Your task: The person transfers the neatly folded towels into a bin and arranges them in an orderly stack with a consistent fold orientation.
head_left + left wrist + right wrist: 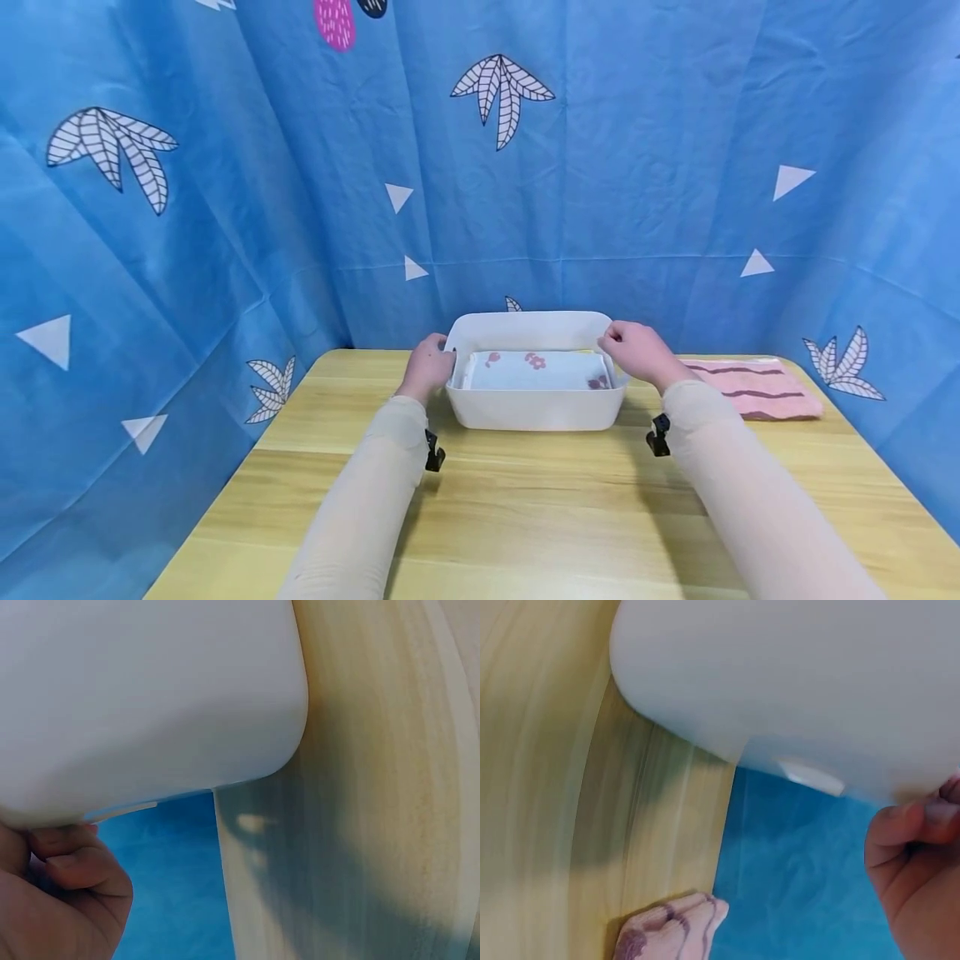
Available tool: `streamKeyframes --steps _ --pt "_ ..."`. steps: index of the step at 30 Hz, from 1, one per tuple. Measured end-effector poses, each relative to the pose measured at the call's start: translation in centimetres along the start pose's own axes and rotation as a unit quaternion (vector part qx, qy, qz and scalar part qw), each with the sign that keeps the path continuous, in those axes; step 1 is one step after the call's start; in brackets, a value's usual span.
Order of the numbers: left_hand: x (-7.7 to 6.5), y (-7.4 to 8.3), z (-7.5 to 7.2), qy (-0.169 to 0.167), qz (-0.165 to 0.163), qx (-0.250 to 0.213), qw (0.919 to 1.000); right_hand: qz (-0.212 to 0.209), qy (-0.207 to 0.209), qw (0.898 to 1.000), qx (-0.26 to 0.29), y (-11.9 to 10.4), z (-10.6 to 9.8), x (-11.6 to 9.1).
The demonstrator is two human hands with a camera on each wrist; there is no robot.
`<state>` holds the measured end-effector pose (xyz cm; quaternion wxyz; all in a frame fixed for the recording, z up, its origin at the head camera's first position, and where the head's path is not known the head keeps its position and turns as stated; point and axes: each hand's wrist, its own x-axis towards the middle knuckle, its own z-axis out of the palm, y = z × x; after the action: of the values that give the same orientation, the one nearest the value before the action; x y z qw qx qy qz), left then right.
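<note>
A white plastic storage basket point(536, 410) is near the back of the table, between both hands. Inside it lies a pale blue folded cloth point(536, 371) with reddish flower prints. At the basket's left end, my left hand point(430, 367) grips the wall with curled fingers; the left wrist view shows those fingers point(82, 859) bent at the basket's edge. My right hand point(641, 352) pinches the rim at the opposite end, its fingers point(892, 829) also curled there in the right wrist view. The fingertips inside the basket are partly hidden.
To the right of the basket lies a folded pink towel point(757, 387) with dark wavy stripes. The wooden table point(510, 517) ends at a blue patterned curtain point(637, 167) behind and on both sides.
</note>
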<state>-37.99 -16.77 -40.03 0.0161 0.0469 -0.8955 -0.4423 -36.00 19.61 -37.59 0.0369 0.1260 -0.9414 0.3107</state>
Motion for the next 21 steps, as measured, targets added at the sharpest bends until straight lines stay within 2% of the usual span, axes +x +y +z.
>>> streamKeyframes --steps 5,9,14,16,21 --pt "-0.2 0.1 0.2 0.003 -0.010 0.000 0.9999 0.011 -0.005 0.998 0.055 1.6 -0.7 -0.7" --pt "-0.3 0.3 0.4 0.007 -0.007 0.001 1.0000 0.031 0.017 0.997 0.074 3.5 -1.6 -1.3" --pt "-0.2 0.2 0.6 0.012 0.000 0.004 0.9999 0.061 0.037 0.997 0.027 6.4 -2.6 -2.6" --pt "-0.1 0.2 0.7 0.012 0.002 0.004 0.9999 0.072 0.029 0.997 0.006 7.9 -3.0 -3.3" --pt "-0.1 0.2 1.0 0.011 0.000 0.005 0.9999 0.113 -0.021 0.991 -0.061 11.1 -4.1 -5.4"
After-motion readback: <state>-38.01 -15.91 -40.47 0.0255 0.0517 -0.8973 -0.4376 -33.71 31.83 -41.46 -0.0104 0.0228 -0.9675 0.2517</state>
